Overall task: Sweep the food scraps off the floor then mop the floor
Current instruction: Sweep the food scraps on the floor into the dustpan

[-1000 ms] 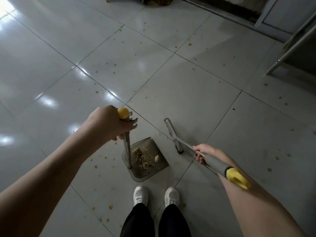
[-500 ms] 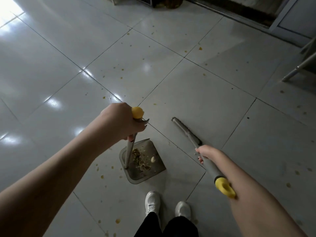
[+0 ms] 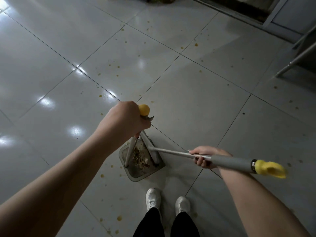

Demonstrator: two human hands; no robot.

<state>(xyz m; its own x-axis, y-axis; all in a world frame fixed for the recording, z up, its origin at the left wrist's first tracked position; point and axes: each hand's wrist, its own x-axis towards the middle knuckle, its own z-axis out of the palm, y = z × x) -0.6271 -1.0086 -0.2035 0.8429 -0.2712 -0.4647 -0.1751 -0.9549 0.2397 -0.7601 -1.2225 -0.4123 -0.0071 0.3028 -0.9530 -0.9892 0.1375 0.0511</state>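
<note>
While the left hand (image 3: 123, 122) clenches the upright dustpan handle (image 3: 130, 151), the right hand (image 3: 204, 157) grips the broom shaft (image 3: 172, 152), lying crosswise. Broom head (image 3: 150, 149) sits in the dustpan (image 3: 147, 173) over collected food scraps (image 3: 139, 158). Remaining specks (image 3: 118, 67) lie ahead on the floor (image 3: 196, 103), beyond both hands.
</note>
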